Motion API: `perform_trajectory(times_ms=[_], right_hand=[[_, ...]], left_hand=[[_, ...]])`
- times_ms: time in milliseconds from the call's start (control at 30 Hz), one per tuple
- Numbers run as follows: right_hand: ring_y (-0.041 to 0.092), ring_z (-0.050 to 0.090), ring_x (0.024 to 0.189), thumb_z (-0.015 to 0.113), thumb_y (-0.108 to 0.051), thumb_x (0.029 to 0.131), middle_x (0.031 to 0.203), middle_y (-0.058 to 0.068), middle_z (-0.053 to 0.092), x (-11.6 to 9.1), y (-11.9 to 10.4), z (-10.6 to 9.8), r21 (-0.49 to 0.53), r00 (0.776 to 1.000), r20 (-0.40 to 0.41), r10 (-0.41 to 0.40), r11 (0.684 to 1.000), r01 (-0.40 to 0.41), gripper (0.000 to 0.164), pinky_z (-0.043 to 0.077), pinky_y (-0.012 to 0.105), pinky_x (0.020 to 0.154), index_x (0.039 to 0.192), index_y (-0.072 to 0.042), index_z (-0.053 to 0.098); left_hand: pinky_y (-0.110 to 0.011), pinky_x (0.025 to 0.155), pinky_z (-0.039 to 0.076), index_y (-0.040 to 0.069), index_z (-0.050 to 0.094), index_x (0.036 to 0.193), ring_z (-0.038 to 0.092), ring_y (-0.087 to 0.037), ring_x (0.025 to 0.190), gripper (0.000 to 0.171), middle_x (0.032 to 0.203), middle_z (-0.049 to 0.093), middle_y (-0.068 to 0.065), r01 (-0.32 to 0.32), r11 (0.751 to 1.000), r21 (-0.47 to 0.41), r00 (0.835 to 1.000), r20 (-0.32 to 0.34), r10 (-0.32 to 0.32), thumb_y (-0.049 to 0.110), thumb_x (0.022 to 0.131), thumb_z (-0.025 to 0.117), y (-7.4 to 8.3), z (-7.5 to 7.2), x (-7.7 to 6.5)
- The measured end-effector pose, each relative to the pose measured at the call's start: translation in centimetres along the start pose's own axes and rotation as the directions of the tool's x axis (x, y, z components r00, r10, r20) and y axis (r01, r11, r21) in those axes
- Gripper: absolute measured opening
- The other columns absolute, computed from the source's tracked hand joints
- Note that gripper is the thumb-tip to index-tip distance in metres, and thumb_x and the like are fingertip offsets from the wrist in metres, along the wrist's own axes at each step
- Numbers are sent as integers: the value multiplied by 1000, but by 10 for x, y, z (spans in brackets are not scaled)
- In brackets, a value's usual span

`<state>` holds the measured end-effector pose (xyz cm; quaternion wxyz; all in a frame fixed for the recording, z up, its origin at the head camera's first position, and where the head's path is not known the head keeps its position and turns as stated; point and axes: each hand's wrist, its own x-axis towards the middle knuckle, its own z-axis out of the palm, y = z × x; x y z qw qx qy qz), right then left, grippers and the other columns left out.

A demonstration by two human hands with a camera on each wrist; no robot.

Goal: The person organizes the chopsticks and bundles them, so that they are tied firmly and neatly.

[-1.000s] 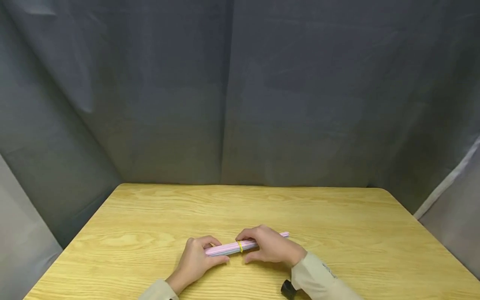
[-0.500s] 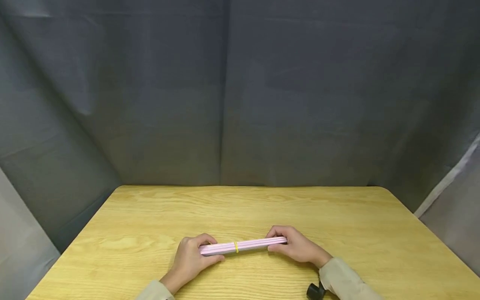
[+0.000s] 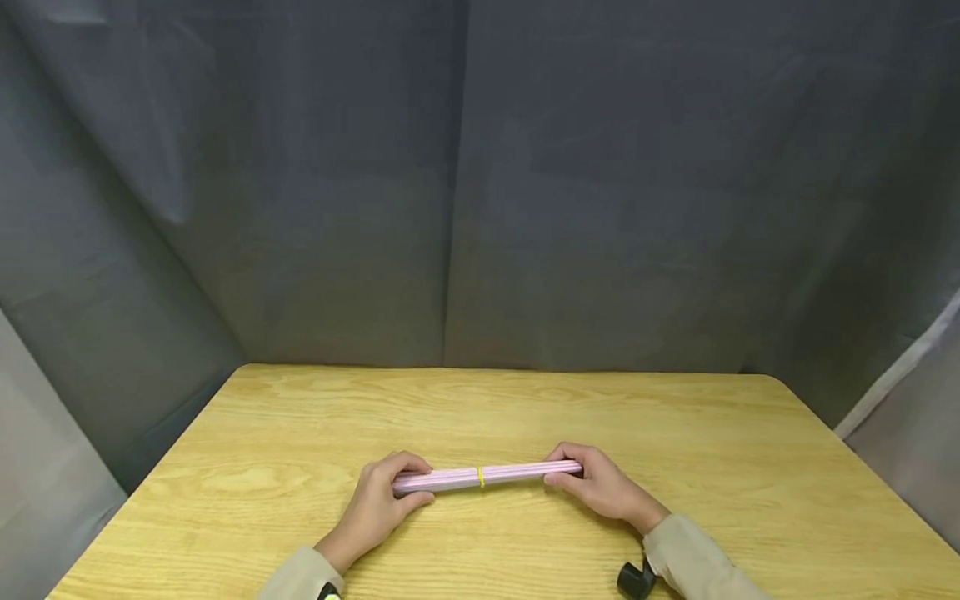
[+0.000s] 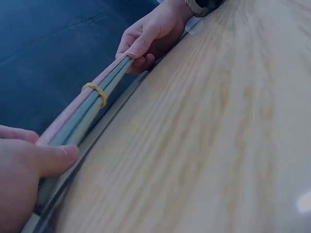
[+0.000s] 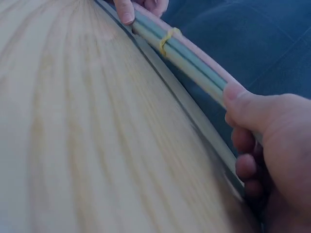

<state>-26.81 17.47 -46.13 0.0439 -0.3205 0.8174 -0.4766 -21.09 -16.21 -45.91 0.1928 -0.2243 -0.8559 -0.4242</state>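
Observation:
A long, slim bundle (image 3: pixel 517 472) of pastel layers stretches nearly level between both hands, its right end slightly farther away. Pink shows on top, with blue-green and pale yellowish layers below in the left wrist view. Around its middle runs a yellow rubber band (image 3: pixel 482 477). My left hand (image 3: pixel 375 500) pinches the left end between thumb and fingers. At the other end, my right hand (image 3: pixel 606 490) grips with its thumb on the near side, fingers curled behind. The fingers cover both tips of the bundle.
Beneath the hands lies a wood-grain table (image 3: pixel 480 400) with rounded far corners. Dark grey curtains (image 3: pixel 337 208) hang behind it and at the sides. A black device (image 3: pixel 635 581) sits by the right wrist, near the sleeve (image 3: pixel 693 554).
The right hand has slid from the bundle's middle to its right end, uncovering the band. Both hands and the bundle have since shifted slightly away from the body.

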Motion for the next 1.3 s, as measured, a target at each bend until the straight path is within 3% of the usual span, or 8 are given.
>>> perform_trajectory(times_ms=[167,400,700,900,1000,1133,1300], right_hand=[[2,48,70,68,-22,90,85,0,60,0,0,0,-88,999,-25,-40,995,38,9,44,21,63,95,-14,67],[10,54,75,71,-7,86,89,7,63,1,1,2,-147,994,-43,-105,984,98,11,47,23,66,96,-8,70],[7,46,74,74,-26,85,83,-7,59,2,5,-5,-182,996,-39,-86,980,78,12,42,22,65,95,-23,68],[10,49,77,73,-25,86,87,-2,60,-7,7,-6,-130,993,-62,-95,988,87,15,44,24,67,97,-17,66],[16,52,80,72,-20,87,92,3,60,-12,7,-5,-108,991,-94,-92,991,82,16,46,24,70,99,-11,65],[22,56,89,70,-15,89,99,7,60,-16,2,-3,-113,986,-147,-79,992,63,20,48,26,75,106,-6,62],[28,53,110,64,-14,93,119,11,56,-20,-5,-3,-184,980,-187,-75,982,40,34,49,41,90,125,-4,54]], left_hand=[[-27,76,54,14,66,97,67,-12,87,36,96,71,2,16,1000,-15,1000,-8,-16,3,67,84,-4,-1,0],[-27,76,54,9,62,103,68,-15,89,43,97,71,1,30,999,-16,1000,-3,-30,3,67,85,-4,-3,0],[-27,77,54,8,60,105,64,-14,88,45,95,67,2,125,992,-28,992,16,-125,5,69,86,-6,-1,2],[-25,77,51,10,60,105,59,-14,90,44,96,65,1,115,993,-22,992,60,-114,8,70,86,-7,6,-1],[-25,77,49,10,59,107,57,-14,91,47,98,64,1,99,995,-5,991,87,-98,15,69,87,-7,8,-3],[-30,82,42,13,59,111,54,-12,94,58,102,63,4,82,992,99,990,109,-92,35,66,89,-4,3,-3],[-45,91,39,11,57,120,56,-20,104,70,113,62,-1,79,983,166,990,105,-97,47,67,85,0,-9,2]])
